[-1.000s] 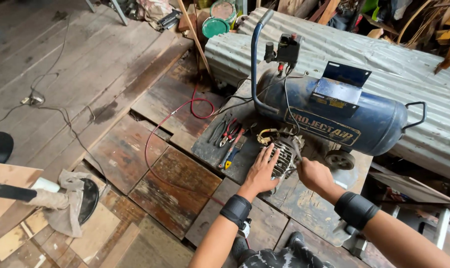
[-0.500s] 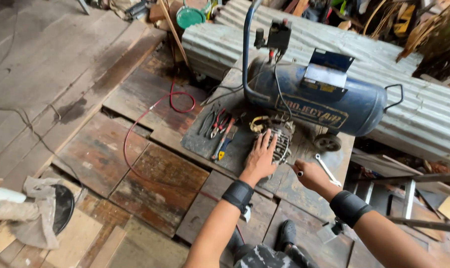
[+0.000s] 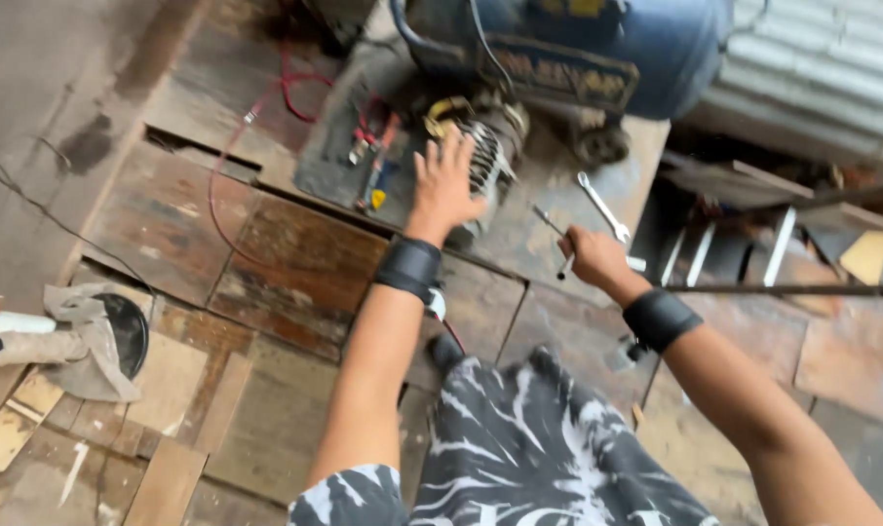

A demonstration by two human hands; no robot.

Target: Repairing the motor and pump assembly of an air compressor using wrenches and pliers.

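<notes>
The finned motor (image 3: 488, 161) is a small grey metal unit with ribbed sides and a yellowish coil at its far end, lying on its side on a dark plank of the wooden floor (image 3: 295, 253), just in front of the blue air compressor tank (image 3: 597, 58). The left hand (image 3: 444, 185) lies flat and open on the motor's near side, fingers spread, gripping nothing. The right hand (image 3: 593, 255) is off to the motor's right, closed around a thin metal rod-like tool (image 3: 556, 244); the blur hides its exact kind. A silvery spanner (image 3: 602, 206) lies on the plank just beyond that hand. Red-handled pliers (image 3: 378, 146) and a red wire (image 3: 266, 107) lie left of the motor
</notes>
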